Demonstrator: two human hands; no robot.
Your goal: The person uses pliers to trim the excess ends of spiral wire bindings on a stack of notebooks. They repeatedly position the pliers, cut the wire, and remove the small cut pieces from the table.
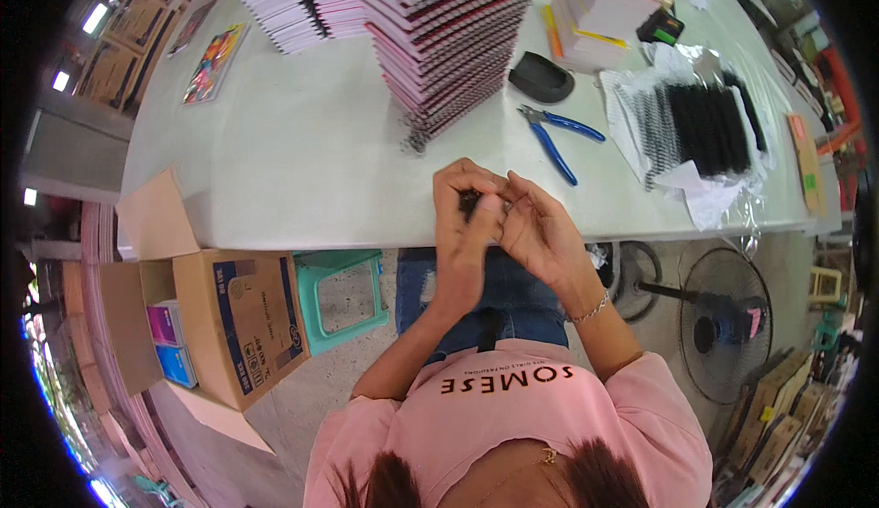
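A: What fills the scene?
B: The white table [302,160] is largest. Next, beside its near left side, comes an open cardboard box [261,325] holding at least 2 coloured packages.
A: And on the tabletop?
B: A tall stack of coil-bound books [449,41] stands at the far side; a pack of black coils [705,128] lies at right on white paper and clear plastic.
A: The 2 hands?
B: At the near edge. The left hand [455,224] is curled, thumb and fingers closed about a small dark piece [469,202]. The right hand [547,233] is half cupped, its fingertips at the left's; whether it pinches anything, one cannot tell.
A: The smaller items?
B: Blue-handled cutters [552,151] lie apart, beyond the hands to the right; farther still, a black dish [542,77] sits beside the stack.
A: The smallest?
B: The dark piece, its exact form unclear.
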